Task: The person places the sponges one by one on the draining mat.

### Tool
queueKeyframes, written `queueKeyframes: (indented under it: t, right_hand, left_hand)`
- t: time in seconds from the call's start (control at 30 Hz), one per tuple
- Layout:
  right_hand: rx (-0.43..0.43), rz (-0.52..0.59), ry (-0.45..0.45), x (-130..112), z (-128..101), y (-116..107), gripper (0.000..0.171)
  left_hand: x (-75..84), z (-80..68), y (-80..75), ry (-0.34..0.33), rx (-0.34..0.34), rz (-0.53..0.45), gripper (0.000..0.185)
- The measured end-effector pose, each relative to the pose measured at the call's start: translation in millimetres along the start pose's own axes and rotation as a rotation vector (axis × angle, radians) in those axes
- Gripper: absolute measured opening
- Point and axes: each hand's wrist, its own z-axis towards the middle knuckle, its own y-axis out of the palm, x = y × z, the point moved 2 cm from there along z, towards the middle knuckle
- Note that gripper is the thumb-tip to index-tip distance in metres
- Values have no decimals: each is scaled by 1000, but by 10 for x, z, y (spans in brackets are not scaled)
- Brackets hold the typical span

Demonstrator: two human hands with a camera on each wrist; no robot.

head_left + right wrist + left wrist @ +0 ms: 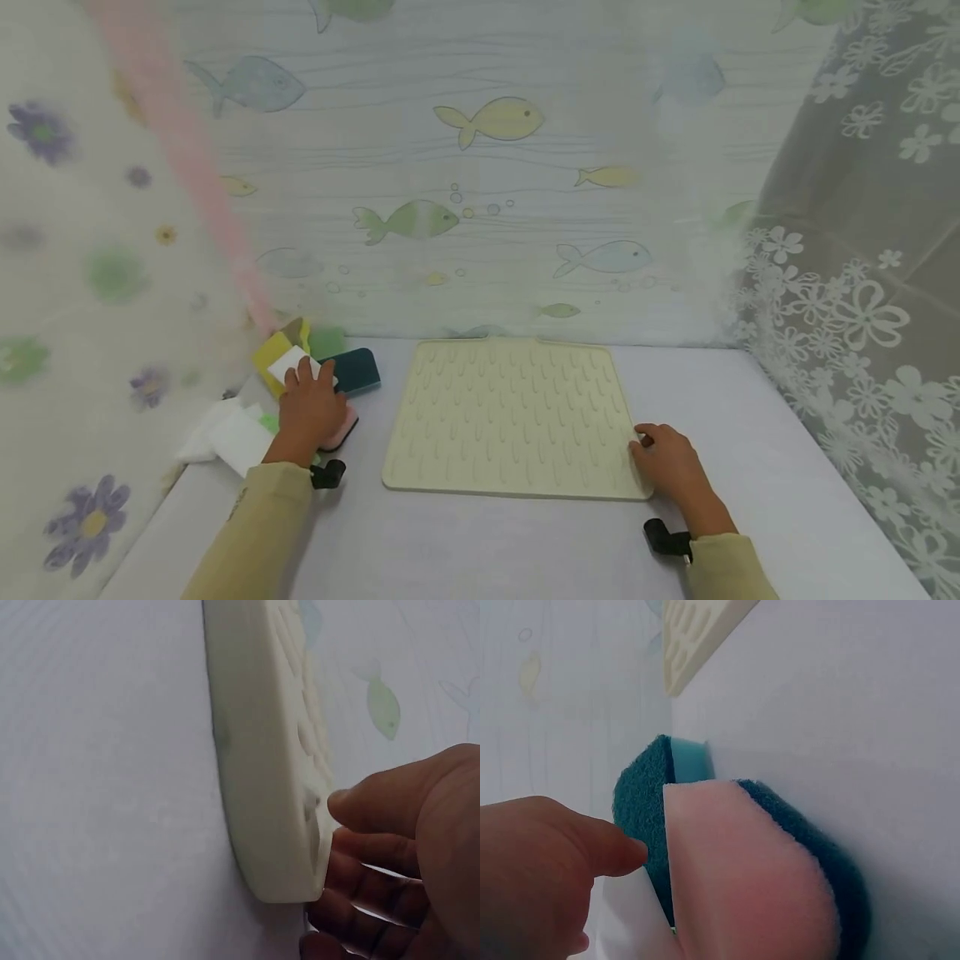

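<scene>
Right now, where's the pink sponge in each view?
Head: the pink sponge is left of centre, beside the left hand.
Left wrist: lower centre, large and close.
Right wrist: not in it.
Shared landmark: the mat, which shows in all three.

This looks like a small nook, maybe in a home, but I cannot tell which room. A sheet [480, 279] with fish [510, 119] and bubbles [493, 209] on it hangs at the back. A cloth [67, 292] with big flowers [93, 523] hangs on the left. Lace [873, 312] hangs on the right. The white table [690, 392] sits between them, with sponges [356, 371] for a house on top.
</scene>
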Motion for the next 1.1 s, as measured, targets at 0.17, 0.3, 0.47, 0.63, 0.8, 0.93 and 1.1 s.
queueKeyframes:
  t: [0.17,0.3,0.47,0.63,0.8,0.93,1.1]
  right_hand:
    - [16,5,-20,55,1,42,39]
    - [12,34,-8,91,-40,54,38]
    - [20,73,16,142,-60,30,39]
    - [13,100,29,161,-68,-8,38]
    - [25,97,22,171,-63,-19,37]
    - [29,93,11,187,-56,-12,37]
    - [25,101,-4,192,-49,-16,37]
  left_hand:
    - [-50,-4,37,-21,-24,10,58]
    - [-46,-27,59,-27,-25,18,53]
    - [-9,-45,48,1,20,11,46]
    - [16,-72,18,8,38,2,42]
    - [79,-119,-1,19,71,21,42]
    - [144,-164,-7,30,70,42,42]
    - [181,-213,11,43,50,56,44]
